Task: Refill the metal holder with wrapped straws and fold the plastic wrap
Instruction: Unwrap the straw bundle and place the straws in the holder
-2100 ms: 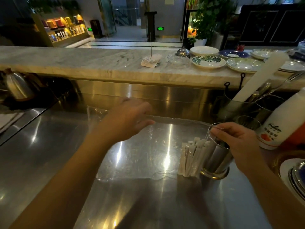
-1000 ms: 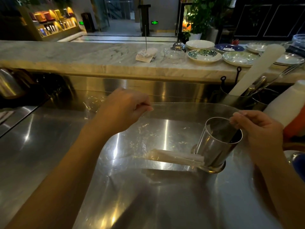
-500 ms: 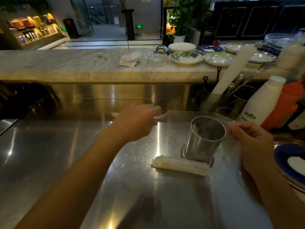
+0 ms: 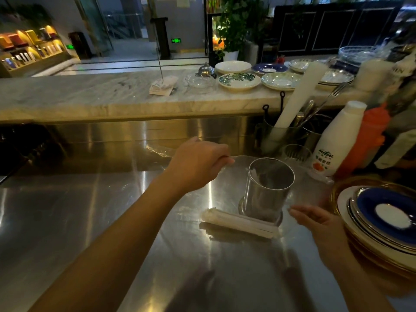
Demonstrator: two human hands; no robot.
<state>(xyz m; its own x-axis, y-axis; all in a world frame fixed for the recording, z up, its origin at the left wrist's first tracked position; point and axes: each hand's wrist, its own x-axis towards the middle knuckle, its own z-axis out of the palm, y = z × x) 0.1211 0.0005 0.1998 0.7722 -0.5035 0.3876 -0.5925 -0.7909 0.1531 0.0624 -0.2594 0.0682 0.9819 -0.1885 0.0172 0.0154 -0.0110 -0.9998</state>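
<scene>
The metal holder (image 4: 267, 194) stands upright on the steel counter (image 4: 112, 221), and its inside looks dark and mostly empty. A bundle of white wrapped straws (image 4: 238, 221) lies flat just in front of its base. The clear plastic wrap (image 4: 242, 159) is stretched in the air around the holder. My left hand (image 4: 198, 163) pinches the wrap's far left edge, up and left of the holder. My right hand (image 4: 315, 224) is low to the right of the holder, thumb and fingers pinched on the wrap's near right edge. The film is hard to see there.
A stack of blue and white plates (image 4: 382, 224) sits at the right edge, close to my right hand. Behind the holder are a glass (image 4: 297, 153), a white bottle (image 4: 337, 140), an orange bottle (image 4: 369, 136) and utensil canisters (image 4: 281, 134). A marble ledge (image 4: 90, 95) carries several plates.
The straws went from leaning against the holder to lying flat. My right hand left the holder's rim, took the wrap and dropped lower. My left hand lifted the wrap's far edge.
</scene>
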